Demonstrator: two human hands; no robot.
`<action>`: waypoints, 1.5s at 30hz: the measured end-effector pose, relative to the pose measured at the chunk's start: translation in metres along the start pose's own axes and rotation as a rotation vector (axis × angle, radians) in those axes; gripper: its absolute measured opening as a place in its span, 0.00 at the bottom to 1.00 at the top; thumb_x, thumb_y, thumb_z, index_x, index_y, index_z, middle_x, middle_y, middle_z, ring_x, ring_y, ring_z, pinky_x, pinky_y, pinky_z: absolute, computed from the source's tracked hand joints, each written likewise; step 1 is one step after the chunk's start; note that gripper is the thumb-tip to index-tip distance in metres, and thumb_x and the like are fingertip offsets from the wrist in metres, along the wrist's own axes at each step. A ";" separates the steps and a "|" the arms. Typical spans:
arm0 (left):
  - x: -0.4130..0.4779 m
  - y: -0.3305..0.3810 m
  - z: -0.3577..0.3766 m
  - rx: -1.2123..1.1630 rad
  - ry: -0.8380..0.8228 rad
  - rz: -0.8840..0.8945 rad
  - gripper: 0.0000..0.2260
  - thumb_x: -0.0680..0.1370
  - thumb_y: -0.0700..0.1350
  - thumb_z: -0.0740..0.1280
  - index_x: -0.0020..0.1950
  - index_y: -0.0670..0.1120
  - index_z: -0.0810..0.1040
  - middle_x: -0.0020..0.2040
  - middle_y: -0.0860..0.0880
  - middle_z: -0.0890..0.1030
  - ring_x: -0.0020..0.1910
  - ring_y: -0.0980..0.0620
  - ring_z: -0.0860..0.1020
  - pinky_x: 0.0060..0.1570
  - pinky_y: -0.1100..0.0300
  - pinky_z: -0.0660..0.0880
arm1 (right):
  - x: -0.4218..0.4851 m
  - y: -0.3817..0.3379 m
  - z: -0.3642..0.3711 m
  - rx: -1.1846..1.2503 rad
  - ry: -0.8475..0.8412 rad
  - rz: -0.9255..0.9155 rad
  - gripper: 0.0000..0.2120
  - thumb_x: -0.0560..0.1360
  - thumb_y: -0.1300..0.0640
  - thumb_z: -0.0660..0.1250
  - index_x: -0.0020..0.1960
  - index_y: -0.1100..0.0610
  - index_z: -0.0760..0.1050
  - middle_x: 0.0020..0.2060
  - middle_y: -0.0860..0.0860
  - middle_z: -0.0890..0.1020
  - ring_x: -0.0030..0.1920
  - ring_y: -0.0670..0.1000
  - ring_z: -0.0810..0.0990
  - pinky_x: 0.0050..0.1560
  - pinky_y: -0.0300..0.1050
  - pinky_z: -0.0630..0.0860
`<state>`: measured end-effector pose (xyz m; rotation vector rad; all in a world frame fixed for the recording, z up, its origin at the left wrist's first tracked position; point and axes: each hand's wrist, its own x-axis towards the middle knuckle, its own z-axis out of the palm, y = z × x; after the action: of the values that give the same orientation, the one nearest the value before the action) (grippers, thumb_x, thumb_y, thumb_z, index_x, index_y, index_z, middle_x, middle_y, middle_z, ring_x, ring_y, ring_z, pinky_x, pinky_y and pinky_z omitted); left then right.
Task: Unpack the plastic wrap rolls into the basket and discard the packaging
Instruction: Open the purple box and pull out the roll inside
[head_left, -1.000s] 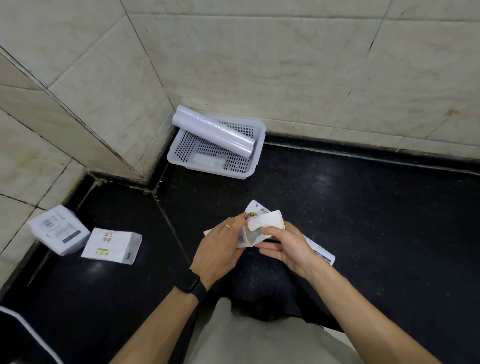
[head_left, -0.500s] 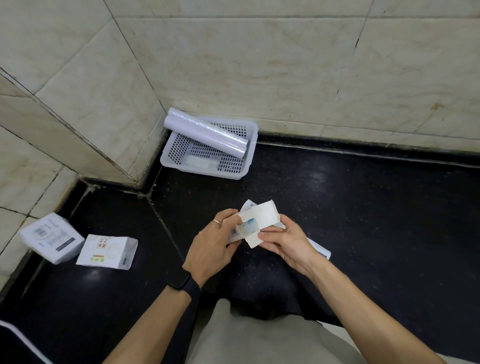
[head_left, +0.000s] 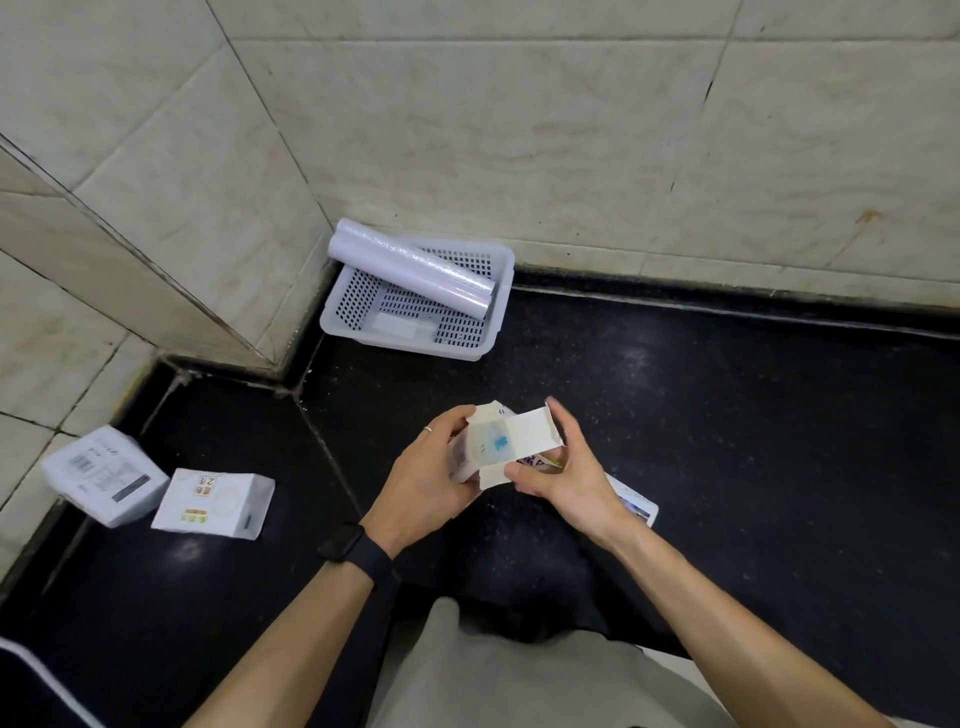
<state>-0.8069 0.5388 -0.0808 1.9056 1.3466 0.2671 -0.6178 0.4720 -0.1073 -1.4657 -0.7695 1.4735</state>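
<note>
While the left hand grips the body of the plastic wrap box, the right hand pinches its end flap back between thumb and fingers, so the box mouth sits open just past the fingertips. A good next move, by this reading, is to hold the carton steady, tip it and slide the roll out toward the basket, where two rolls already lie well beyond the fingers.

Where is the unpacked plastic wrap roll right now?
In the head view, the plastic wrap roll lies diagonally across the white perforated basket, in the wall corner, up and left of both hands.
</note>
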 end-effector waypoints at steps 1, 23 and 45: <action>0.001 0.000 -0.001 -0.004 -0.002 -0.002 0.35 0.69 0.46 0.78 0.69 0.62 0.63 0.66 0.59 0.73 0.65 0.58 0.72 0.61 0.55 0.77 | 0.000 -0.001 -0.002 -0.063 -0.012 -0.046 0.50 0.71 0.64 0.77 0.79 0.41 0.50 0.62 0.43 0.77 0.57 0.43 0.83 0.56 0.39 0.80; 0.009 0.010 -0.010 0.274 -0.144 0.131 0.29 0.69 0.54 0.75 0.67 0.60 0.67 0.60 0.60 0.74 0.59 0.59 0.73 0.56 0.61 0.75 | 0.007 -0.015 -0.015 -0.857 -0.073 -0.353 0.30 0.64 0.41 0.75 0.64 0.38 0.71 0.57 0.38 0.76 0.57 0.42 0.74 0.59 0.47 0.76; 0.016 0.015 0.008 0.513 0.368 0.465 0.31 0.67 0.43 0.78 0.68 0.41 0.73 0.59 0.44 0.79 0.59 0.46 0.74 0.58 0.48 0.77 | 0.006 -0.037 0.014 -0.822 0.351 -0.250 0.18 0.71 0.34 0.68 0.51 0.45 0.85 0.78 0.46 0.60 0.78 0.48 0.47 0.75 0.48 0.56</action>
<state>-0.7848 0.5469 -0.0804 2.7058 1.2614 0.5671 -0.6250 0.4947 -0.0749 -2.0546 -1.3598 0.6803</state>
